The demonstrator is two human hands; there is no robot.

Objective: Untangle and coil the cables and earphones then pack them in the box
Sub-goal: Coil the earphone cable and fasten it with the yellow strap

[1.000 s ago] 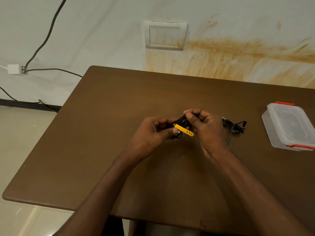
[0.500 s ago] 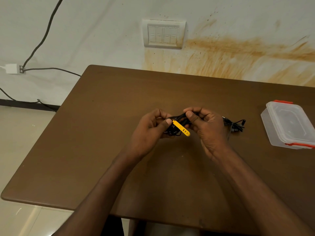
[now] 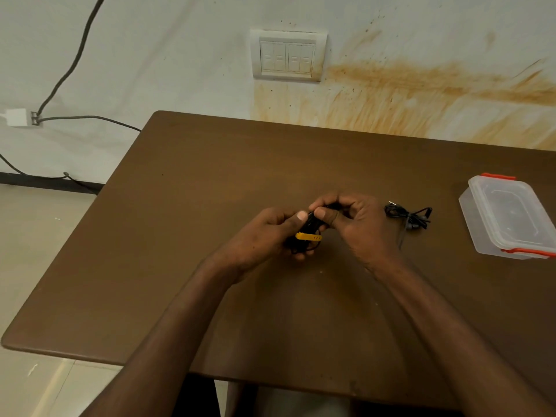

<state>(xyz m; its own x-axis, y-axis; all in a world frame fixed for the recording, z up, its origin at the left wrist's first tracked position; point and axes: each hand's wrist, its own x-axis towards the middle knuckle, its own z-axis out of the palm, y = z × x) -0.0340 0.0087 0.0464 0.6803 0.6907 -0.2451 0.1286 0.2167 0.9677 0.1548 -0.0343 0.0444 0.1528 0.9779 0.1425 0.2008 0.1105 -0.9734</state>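
Worktop [image 3: 186, 266] bare left of and ahead of the hands; far edge meets the wall. Left hand [image 3: 264, 236] and right hand [image 3: 358, 224] both closed on black cable bundle [image 3: 307, 233], yellow tie [image 3: 308, 236] around it. Earphones [image 3: 409, 216] lie just right of the right hand; lidded box [image 3: 508, 218] near the right edge.

- It looks like a plain room in a home or a small office, not a workshop.
- A brown tabletop [image 3: 210, 206] stands against a white wall [image 3: 180, 55] with orange-brown stains [image 3: 421, 85].
- A white switch panel [image 3: 288, 57] is on the wall.
- The floor [image 3: 30, 251] has pale tiles.
- Dark wires [image 3: 75, 61] run along the wall to a small white box [image 3: 18, 117].
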